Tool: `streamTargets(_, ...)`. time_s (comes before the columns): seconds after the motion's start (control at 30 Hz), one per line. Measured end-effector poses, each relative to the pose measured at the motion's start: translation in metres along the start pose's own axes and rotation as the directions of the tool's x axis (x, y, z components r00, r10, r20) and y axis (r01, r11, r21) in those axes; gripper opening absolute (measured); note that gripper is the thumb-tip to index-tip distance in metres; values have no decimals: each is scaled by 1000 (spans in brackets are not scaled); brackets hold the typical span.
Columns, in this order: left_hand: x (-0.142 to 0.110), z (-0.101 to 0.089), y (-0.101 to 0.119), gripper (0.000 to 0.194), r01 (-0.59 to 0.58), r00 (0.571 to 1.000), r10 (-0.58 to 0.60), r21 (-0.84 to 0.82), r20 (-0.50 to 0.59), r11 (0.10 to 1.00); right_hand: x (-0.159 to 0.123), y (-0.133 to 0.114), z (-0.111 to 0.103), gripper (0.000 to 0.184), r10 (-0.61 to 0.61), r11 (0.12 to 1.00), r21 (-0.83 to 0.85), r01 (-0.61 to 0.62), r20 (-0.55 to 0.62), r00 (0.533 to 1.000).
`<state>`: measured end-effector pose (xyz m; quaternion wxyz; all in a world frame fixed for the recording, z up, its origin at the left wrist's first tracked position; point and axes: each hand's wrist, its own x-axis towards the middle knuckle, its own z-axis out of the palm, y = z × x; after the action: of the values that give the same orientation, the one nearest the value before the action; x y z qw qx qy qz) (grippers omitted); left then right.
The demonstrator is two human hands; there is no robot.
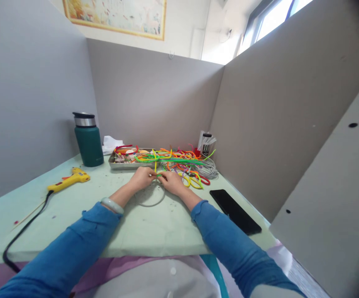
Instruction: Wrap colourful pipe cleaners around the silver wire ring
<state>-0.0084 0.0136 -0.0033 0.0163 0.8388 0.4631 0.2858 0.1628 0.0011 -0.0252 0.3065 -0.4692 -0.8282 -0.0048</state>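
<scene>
My left hand (142, 178) and my right hand (172, 182) meet over the middle of the table, fingertips pinched together. Between them shows a short bit of green pipe cleaner (158, 175). A yellow pipe cleaner (155, 166) rises just behind the fingertips; whether it joins the green one I cannot tell. Below the hands a thin grey ring (150, 205) curves over the tabletop, its upper part hidden by my fingers. A heap of coloured pipe cleaners (179, 159) lies right behind, with yellow loops (194, 183) beside my right hand.
A metal tray (126, 166) of small parts stands at the back. To the left are a green bottle (89, 145), white tissue (112, 144) and a yellow glue gun (70, 180) with its black cord. A black phone (235, 211) lies at right. Grey partitions (154, 95) enclose the table.
</scene>
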Motion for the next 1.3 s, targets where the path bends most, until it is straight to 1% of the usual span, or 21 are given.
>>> streamTargets(0.17,0,0,0,24,-58,998,58,-5,-34,998,2,0,1,24,-45,997,52,48,-53,998)
streamTargets(0.4,-1,2,-1,24,-57,998,57,-15,-19,998,3,4,5,21,-99,991,78,104,-71,993)
streamTargets(0.5,0,1,0,26,-20,1000,20,-13,-1,1000,3,5,6,20,-109,990,82,115,-75,991)
streamTargets(0.6,2,-1,1,28,54,998,-53,-28,26,998,3,5,6,20,-102,990,93,110,-79,992)
streamTargets(0.73,1,-3,2,30,163,985,-155,-107,82,981,2,4,4,21,-102,987,119,112,-82,991)
streamTargets(0.87,1,-1,-1,32,231,969,-211,-182,126,956,2,3,3,21,-112,983,140,121,-75,991)
streamTargets(1.07,2,2,-3,34,265,961,-238,-230,140,936,3,4,4,21,-106,982,152,115,-67,992)
streamTargets(1.3,2,2,-4,33,279,960,-253,-287,124,916,2,1,2,25,-52,987,148,56,-30,998)
